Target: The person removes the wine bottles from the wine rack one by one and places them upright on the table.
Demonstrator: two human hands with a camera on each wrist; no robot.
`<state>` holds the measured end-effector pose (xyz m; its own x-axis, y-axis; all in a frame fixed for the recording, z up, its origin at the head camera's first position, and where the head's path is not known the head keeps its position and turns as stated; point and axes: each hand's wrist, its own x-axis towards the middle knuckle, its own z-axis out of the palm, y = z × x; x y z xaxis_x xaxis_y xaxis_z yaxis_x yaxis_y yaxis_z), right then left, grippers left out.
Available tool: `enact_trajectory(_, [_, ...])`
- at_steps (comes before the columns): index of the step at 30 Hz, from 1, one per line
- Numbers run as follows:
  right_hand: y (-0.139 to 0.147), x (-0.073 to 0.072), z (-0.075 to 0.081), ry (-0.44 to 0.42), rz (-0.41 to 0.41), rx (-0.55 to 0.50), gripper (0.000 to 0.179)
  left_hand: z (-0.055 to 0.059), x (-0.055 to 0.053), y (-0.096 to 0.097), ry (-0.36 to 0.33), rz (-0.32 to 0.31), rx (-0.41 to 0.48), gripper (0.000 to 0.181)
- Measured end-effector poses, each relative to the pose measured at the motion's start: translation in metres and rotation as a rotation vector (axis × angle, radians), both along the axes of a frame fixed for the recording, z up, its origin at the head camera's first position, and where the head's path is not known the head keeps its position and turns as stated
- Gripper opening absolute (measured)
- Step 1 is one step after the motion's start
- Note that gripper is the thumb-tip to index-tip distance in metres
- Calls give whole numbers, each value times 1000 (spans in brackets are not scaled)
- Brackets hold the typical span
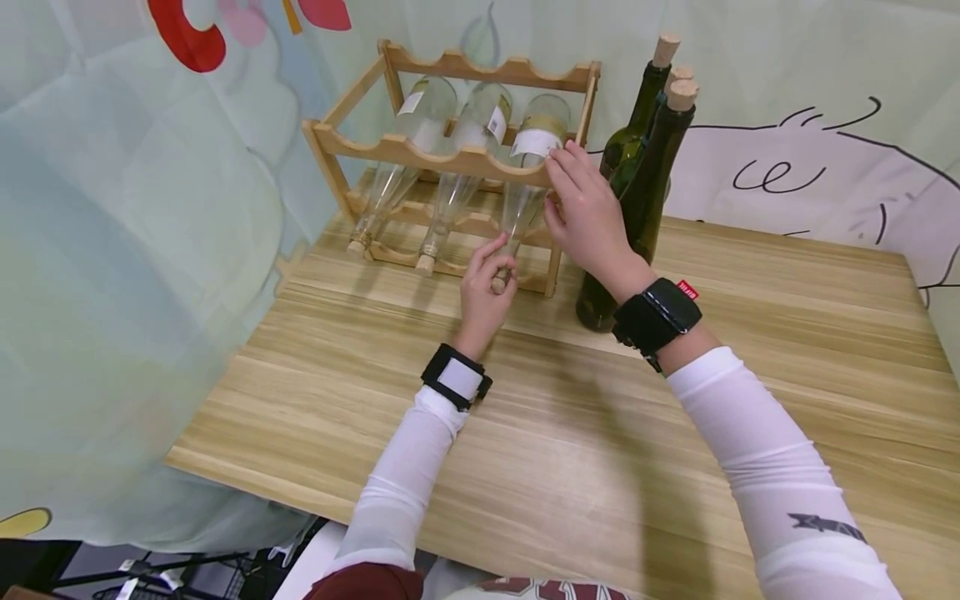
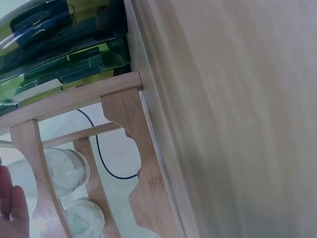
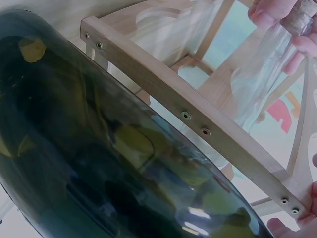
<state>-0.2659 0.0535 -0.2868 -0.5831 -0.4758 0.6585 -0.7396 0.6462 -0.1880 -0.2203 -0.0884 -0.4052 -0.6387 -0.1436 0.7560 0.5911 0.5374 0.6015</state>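
A wooden bottle rack [image 1: 405,152] stands at the back of the table with three clear glass bottles in its upper row, necks slanting down toward me. My left hand [image 1: 486,292] holds the neck of the rightmost clear bottle [image 1: 517,208] by its corked end; in the right wrist view, its fingers [image 3: 267,12] curl round the neck beside the cork [image 3: 299,17]. My right hand [image 1: 588,212] grips the right end of the rack's upper front rail, fingers over the top and thumb below. Several fingertips [image 2: 17,203] show at the left wrist view's edge.
Corked dark green bottles [image 1: 652,183] stand upright close to the rack's right side, behind my right hand; one fills much of the right wrist view. The wooden table [image 1: 540,450] extends toward me and to the right. Printed cloth [image 1: 150,250] hangs behind and at the left.
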Motion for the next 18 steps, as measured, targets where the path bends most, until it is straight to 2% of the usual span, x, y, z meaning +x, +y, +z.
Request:
enact_trajectory(11, [0,1,0,4,-14,-3,42,2,14,-1,-37,-17,33,8])
enact_trajectory(18, [0,1,0,5,-17,0,42,25,37,2,-14,0,4,8])
